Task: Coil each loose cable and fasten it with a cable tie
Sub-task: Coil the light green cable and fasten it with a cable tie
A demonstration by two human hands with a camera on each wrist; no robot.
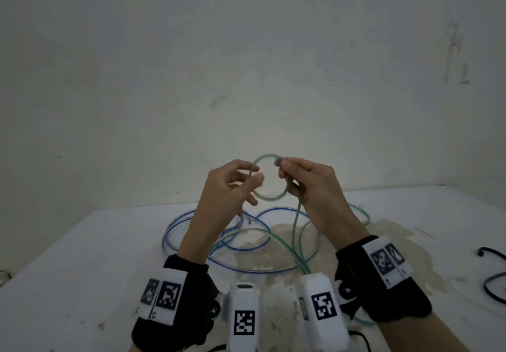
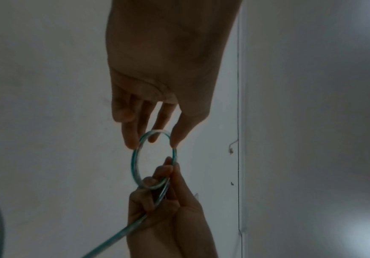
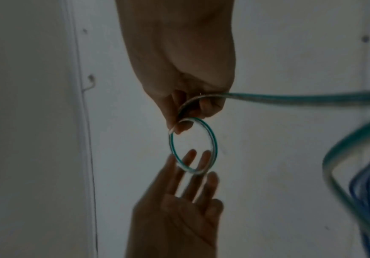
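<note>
Our right hand [image 1: 309, 187] pinches the first small loop of the clear green-striped cable [image 1: 269, 179], raised above the white table [image 1: 82, 255]; our left hand [image 1: 232, 187], fingers relaxed, steadies it. We judge a loosened pinch would spring the loop

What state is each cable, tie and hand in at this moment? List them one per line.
green cable: one small loop formed, held above the table; rest trails loose.
blue cable: loose on the table, uncoiled.
black cable ties: on the table, unused.
left hand: fingers touch the loop.
right hand: pinches the loop closed.
</note>
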